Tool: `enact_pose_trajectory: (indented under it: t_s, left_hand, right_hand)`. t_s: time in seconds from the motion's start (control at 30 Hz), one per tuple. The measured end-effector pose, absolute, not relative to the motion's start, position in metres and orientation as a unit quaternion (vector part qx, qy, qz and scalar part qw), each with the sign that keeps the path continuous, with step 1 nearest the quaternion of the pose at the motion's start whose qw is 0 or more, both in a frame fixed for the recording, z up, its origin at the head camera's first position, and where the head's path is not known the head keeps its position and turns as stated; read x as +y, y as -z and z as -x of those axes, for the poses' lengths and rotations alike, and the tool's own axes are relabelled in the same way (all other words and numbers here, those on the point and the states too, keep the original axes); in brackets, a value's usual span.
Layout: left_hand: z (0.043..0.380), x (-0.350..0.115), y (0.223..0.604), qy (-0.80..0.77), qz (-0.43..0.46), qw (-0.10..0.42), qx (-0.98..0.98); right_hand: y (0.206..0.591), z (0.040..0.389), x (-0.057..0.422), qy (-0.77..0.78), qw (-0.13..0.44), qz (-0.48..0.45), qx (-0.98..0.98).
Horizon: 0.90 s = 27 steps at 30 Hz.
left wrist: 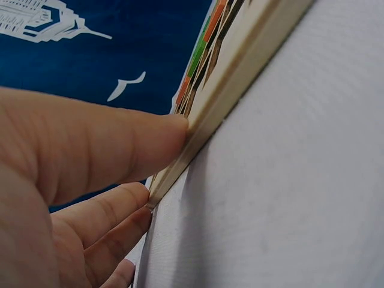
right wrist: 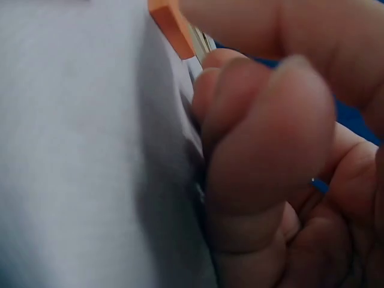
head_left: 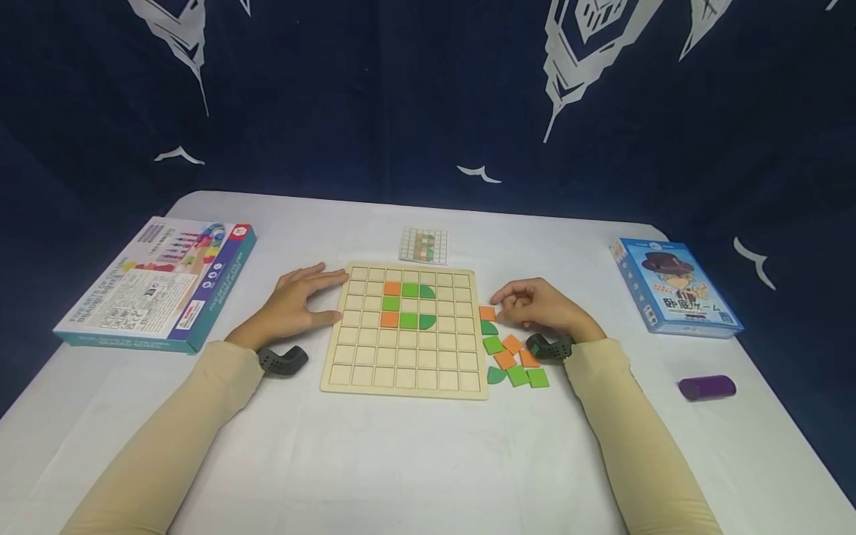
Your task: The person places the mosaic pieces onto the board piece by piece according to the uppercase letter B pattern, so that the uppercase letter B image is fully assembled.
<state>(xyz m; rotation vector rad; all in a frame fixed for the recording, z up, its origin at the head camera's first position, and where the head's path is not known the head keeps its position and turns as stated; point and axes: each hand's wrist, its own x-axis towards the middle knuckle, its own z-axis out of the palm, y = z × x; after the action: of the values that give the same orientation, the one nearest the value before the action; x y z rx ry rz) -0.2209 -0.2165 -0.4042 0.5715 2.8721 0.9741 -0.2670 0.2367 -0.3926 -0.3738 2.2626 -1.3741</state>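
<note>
A square wooden grid board (head_left: 364, 357) lies flat on the table. Set in its cells are orange squares (head_left: 391, 288), green squares (head_left: 410, 290) and dark green rounded pieces (head_left: 426, 322). My left hand (head_left: 294, 305) spreads along the board's left side; in the left wrist view the thumb (left wrist: 150, 141) touches the board's edge (left wrist: 222, 96). To the right of the board, my right hand (head_left: 538, 306) has its index finger extended, its tip right at an orange tile (head_left: 488, 313). The other right fingers curl in, holding nothing visible. The right wrist view shows the orange tile's edge (right wrist: 174, 27) close under that finger.
Loose orange, green and dark green tiles (head_left: 518, 376) lie right of the board, below the right hand. A small pattern card (head_left: 423, 246) sits behind the board. Boxes stand at left (head_left: 160, 282) and right (head_left: 675, 286). A purple cylinder (head_left: 707, 387) lies at the right.
</note>
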Motion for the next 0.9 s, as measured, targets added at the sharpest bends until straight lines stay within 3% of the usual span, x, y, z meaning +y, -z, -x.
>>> enact_pose_trajectory:
  t_s: [0.37,0.9]
  left_hand:
    - [0.2223,-0.2178,0.4069,-0.318,-0.189,0.023,0.929]
    - [0.2246,-0.2185,0.4092,-0.313,-0.186,0.024,0.931]
  right_hand:
    - [0.3911,0.2675,0.2328,0.448,0.213,0.200,0.845]
    - [0.3881,0.2652,0.2309,0.458,0.199,0.178,0.848]
